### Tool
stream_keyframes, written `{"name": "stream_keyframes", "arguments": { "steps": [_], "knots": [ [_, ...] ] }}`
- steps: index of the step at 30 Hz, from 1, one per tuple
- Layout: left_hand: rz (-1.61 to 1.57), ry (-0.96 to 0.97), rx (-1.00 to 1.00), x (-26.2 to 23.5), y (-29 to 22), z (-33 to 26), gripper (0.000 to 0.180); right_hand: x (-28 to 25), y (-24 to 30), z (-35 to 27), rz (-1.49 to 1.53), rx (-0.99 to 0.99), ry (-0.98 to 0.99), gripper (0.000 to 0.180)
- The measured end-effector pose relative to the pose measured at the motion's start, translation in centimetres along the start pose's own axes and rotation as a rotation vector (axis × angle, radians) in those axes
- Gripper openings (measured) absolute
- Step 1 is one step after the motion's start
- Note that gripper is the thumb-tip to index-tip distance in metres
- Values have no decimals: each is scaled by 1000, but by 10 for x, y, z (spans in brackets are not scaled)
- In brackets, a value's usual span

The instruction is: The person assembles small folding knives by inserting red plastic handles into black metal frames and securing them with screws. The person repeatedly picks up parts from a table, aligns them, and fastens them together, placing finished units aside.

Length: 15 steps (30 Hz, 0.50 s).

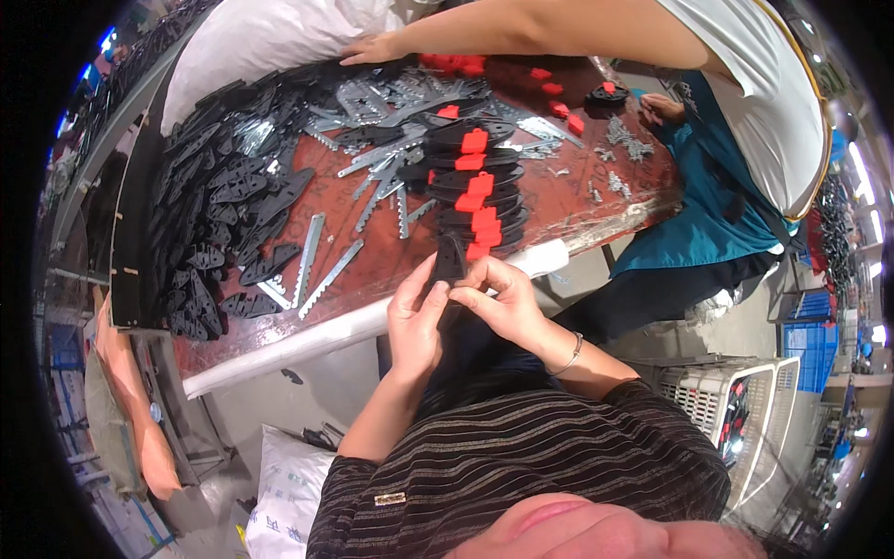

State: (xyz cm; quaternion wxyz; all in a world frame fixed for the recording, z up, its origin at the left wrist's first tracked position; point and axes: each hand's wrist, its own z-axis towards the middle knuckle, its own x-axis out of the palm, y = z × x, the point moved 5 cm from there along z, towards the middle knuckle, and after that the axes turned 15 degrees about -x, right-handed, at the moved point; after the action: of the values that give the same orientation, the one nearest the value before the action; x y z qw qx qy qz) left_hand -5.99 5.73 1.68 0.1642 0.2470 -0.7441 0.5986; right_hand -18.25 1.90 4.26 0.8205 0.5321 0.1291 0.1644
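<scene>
My left hand [415,319] is closed around a black plastic piece [451,255], held upright at the near edge of the table. My right hand [506,296] meets it at the piece's lower end, thumb and fingertips pinched together. Whether a small part sits in that pinch is hidden. Just beyond my hands runs a row of black plastic pieces [456,177] with red clips [480,219] on them. Toothed metal strips [309,256] lie to the left of this row. Farther left spreads a large heap of black plastic parts [244,186].
A co-worker's arm [559,35] reaches across the far side, its hand near a white sack [270,56]. Small metal pieces [629,142] lie at the right of the red table [358,289]. A white crate [689,396] stands behind right. Another person's arm [140,401] shows at left.
</scene>
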Motion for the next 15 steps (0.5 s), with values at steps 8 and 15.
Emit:
{"name": "stream_keyframes", "arguments": {
  "steps": [8, 15],
  "knots": [
    [-173, 0, -12, 3, -12, 15, 39, -1, -5, 20, 103, -38, -99, 25],
    [-262, 33, 55, 13, -15, 27, 32, -9, -11, 19, -117, 65, -29, 24]
  ]
}}
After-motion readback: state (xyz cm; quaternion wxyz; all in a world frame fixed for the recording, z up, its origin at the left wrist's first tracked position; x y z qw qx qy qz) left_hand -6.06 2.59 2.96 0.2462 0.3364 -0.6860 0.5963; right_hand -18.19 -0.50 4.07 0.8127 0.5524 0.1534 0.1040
